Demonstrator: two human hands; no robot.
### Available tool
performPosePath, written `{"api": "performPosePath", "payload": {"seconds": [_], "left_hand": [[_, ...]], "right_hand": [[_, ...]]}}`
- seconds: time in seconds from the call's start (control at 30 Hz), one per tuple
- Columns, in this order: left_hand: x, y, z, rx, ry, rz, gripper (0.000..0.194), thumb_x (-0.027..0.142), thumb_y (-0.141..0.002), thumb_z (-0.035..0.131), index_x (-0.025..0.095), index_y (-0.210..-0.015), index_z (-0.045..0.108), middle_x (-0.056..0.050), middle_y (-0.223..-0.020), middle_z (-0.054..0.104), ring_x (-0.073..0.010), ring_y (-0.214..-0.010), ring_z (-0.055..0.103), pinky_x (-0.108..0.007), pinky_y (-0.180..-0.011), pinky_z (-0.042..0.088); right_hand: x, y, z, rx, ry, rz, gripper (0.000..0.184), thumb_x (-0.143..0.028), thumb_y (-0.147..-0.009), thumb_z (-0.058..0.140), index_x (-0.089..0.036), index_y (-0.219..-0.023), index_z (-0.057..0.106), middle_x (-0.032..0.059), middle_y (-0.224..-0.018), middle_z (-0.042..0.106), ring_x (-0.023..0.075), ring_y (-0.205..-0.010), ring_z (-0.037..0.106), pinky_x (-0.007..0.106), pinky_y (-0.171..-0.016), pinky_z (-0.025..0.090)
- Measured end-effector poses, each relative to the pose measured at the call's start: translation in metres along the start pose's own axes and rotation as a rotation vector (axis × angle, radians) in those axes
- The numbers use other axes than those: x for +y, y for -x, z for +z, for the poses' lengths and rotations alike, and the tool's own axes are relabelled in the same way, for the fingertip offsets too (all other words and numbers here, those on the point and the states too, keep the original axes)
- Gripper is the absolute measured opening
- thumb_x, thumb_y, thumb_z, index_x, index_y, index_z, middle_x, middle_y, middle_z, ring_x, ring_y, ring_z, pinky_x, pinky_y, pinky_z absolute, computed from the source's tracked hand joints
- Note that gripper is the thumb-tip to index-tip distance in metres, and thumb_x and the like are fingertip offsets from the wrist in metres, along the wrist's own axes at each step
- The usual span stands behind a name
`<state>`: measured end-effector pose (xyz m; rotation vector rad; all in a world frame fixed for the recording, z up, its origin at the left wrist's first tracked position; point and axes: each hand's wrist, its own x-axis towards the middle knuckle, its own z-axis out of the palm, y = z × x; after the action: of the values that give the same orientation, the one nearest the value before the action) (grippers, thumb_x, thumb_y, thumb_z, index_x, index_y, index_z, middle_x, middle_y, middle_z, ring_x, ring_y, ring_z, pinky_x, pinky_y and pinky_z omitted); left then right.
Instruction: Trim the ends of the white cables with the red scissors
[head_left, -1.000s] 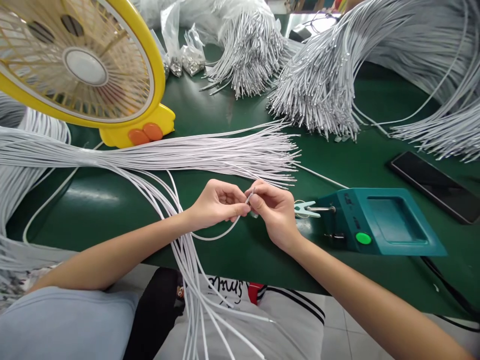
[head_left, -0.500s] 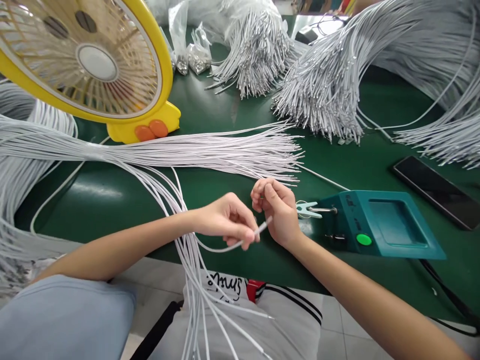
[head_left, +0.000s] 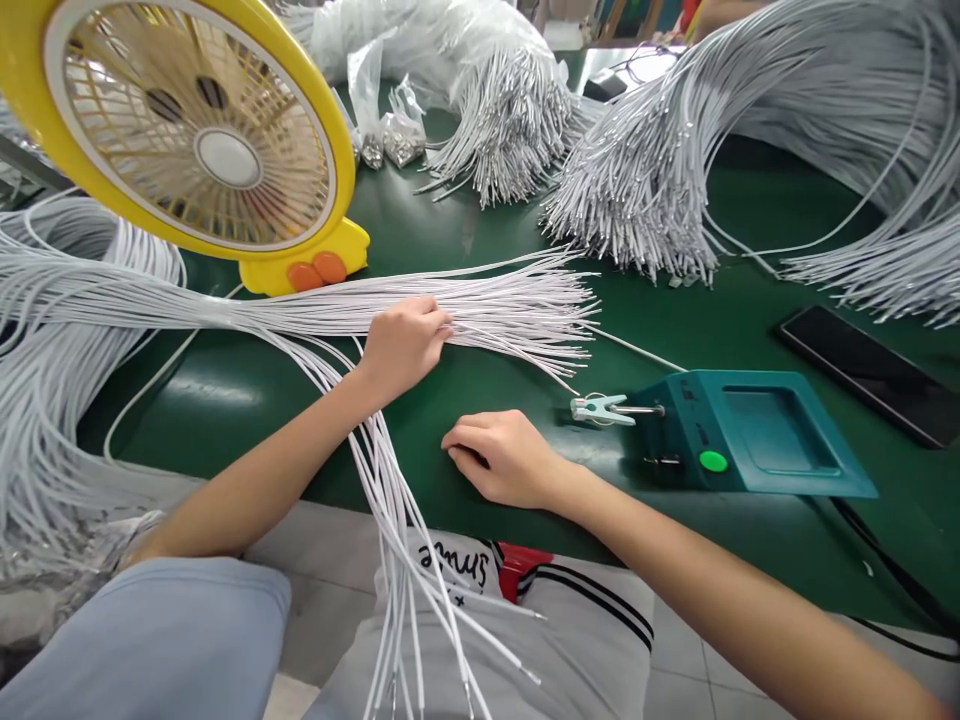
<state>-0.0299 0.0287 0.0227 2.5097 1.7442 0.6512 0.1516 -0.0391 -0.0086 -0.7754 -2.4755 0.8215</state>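
My left hand [head_left: 405, 345] lies over the lower edge of a flat bundle of white wires [head_left: 517, 300], its fingers closed on wire there; how many strands it grips is hidden. Lower down, my right hand [head_left: 506, 458] is just above or on the green table, back upward and fingers curled in. Whatever those fingers may hold is out of sight. A smaller group of white wires [head_left: 382, 480] branches off the bundle, passes under my left forearm and hangs over my lap, with bare tips showing. Right of my right hand, a pale clip [head_left: 604, 408] sits on a rod of a teal device [head_left: 780, 425].
A yellow fan [head_left: 341, 150] stands at the back left. Small bags of metal parts [head_left: 403, 135] lie behind it. Large grey wire bundles [head_left: 645, 190] fill the back and right. A black phone [head_left: 870, 370] lies beyond the teal device with its green button [head_left: 712, 461].
My left hand has let go of the single wire end and moved up to the bundle. My right hand has come down and left, turning its back upward. The view has shifted slightly.
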Motion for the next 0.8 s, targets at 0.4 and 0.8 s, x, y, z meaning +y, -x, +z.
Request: {"api": "performPosePath", "payload": {"seconds": [0.4, 0.8], "left_hand": [[-0.007, 0.000, 0.018, -0.042, -0.255, 0.002, 0.023, 0.024, -0.093, 0.044, 0.019, -0.104, 0.064, -0.006, -0.099, 0.064, -0.0211, -0.087, 0.062, -0.030, -0.060, 0.037], [-0.015, 0.001, 0.028, -0.056, -0.287, 0.109, 0.028, 0.016, -0.089, 0.040, 0.017, -0.096, 0.067, -0.008, -0.091, 0.067, -0.0243, -0.086, 0.062, -0.033, -0.064, 0.038]], "right_hand": [[0.001, -0.001, 0.001, -0.009, 0.021, -0.003, 0.018, -0.017, -0.087, 0.047, -0.019, -0.089, 0.065, 0.0009, -0.085, 0.070, 0.0118, -0.074, 0.063, 0.023, -0.062, 0.036], [0.000, 0.000, 0.002, -0.015, 0.049, -0.003, 0.019, -0.018, -0.088, 0.046, -0.019, -0.088, 0.065, 0.0007, -0.087, 0.070, 0.0119, -0.075, 0.063, 0.024, -0.060, 0.032]]}}
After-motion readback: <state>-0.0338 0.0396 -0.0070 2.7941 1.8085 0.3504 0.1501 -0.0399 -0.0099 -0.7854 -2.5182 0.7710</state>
